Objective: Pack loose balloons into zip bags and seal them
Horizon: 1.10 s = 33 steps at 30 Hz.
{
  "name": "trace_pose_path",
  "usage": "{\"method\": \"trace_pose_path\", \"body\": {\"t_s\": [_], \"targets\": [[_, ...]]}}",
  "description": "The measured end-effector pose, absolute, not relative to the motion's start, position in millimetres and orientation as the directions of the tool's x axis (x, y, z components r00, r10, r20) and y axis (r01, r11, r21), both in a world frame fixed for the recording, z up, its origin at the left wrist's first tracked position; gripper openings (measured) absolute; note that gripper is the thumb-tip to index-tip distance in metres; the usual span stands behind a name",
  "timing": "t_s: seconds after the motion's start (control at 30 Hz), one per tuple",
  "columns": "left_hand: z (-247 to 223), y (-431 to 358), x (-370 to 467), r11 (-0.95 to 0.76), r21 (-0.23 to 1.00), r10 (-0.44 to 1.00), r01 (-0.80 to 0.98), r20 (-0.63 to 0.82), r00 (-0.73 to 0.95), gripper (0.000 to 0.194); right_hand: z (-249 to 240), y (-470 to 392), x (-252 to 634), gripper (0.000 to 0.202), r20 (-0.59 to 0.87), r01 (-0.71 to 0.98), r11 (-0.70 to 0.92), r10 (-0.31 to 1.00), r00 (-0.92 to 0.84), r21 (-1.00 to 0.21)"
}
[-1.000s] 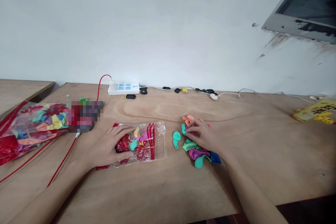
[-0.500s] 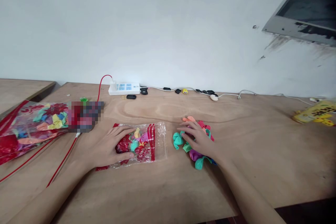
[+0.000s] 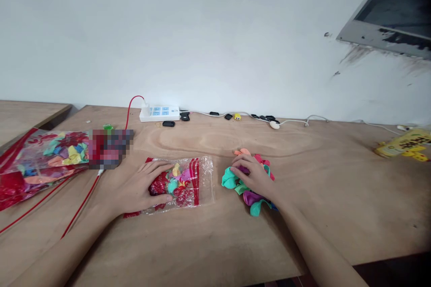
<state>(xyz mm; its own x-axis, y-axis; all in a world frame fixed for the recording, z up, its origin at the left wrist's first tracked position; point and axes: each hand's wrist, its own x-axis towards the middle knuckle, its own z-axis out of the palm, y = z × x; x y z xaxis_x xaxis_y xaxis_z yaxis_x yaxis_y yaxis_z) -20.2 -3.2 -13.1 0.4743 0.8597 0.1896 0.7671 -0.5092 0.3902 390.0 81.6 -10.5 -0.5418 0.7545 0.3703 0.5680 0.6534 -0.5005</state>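
Note:
A clear plastic bag with red print [image 3: 194, 181] lies flat, with colourful balloons showing inside. My left hand [image 3: 141, 188] rests on the bag's left part, fingers spread and thumb apart. To the right is a loose pile of uninflated balloons [image 3: 253, 198], in teal, purple, orange and red. Over this pile my right hand [image 3: 254, 175] is bent, its fingers and thumb closing at a teal balloon [image 3: 229, 178] on the left side. The fingertips partly hide the contact with it.
More balloon bags [image 3: 50, 157] lie at the left beside a red cable [image 3: 81, 204]. A white power strip [image 3: 160, 114] stands along the wall, with small black pieces and a white cord. A yellow package [image 3: 404, 143] sits at the far right.
My right hand's fingers have curled in more over the pile. The teal balloon beneath them has shifted and looks wider. My left hand and the bag stay put.

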Motion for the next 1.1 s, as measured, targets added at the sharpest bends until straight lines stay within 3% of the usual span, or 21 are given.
{"method": "trace_pose_path", "body": {"t_s": [0.17, 0.33, 0.4, 0.6, 0.83, 0.97, 1.1], "targets": [[-14, -3, -21, -0.504, 0.404, 0.862, 0.763, 0.178, 0.475, 0.081, -3, 82, 395, 0.024, 0.312, 0.541, 0.621, 0.77, -0.557, -0.568], [-15, -3, -20, -0.499, 0.422, 0.864, 0.757, 0.179, 0.47, 0.082, 3, 77, 399, 0.033, 0.144, 0.437, 0.39, 0.856, -0.497, -0.811], [-14, -3, -20, -0.495, 0.428, 0.867, 0.757, 0.176, 0.467, 0.082, 5, 73, 397, 0.035, 0.105, 0.401, 0.35, 0.849, -0.518, -0.847], [-14, -4, -21, -0.498, 0.429, 0.863, 0.754, 0.16, 0.479, 0.079, 0, 68, 393, 0.018, 0.062, 0.538, 0.537, 0.743, -0.667, -0.649], [-17, -3, -22, -0.505, 0.441, 0.859, 0.742, 0.171, 0.482, 0.079, -3, 70, 399, 0.031, -0.021, 0.635, 0.626, 0.705, -0.709, -0.452], [-17, -2, -22, -0.509, 0.442, 0.858, 0.738, 0.19, 0.478, 0.078, 3, 68, 398, 0.009, -0.003, 0.622, 0.628, 0.702, -0.712, -0.468], [-16, -3, -21, -0.511, 0.442, 0.857, 0.737, 0.193, 0.478, 0.077, 6, 65, 397, 0.013, 0.058, 0.555, 0.594, 0.711, -0.701, -0.582]]}}
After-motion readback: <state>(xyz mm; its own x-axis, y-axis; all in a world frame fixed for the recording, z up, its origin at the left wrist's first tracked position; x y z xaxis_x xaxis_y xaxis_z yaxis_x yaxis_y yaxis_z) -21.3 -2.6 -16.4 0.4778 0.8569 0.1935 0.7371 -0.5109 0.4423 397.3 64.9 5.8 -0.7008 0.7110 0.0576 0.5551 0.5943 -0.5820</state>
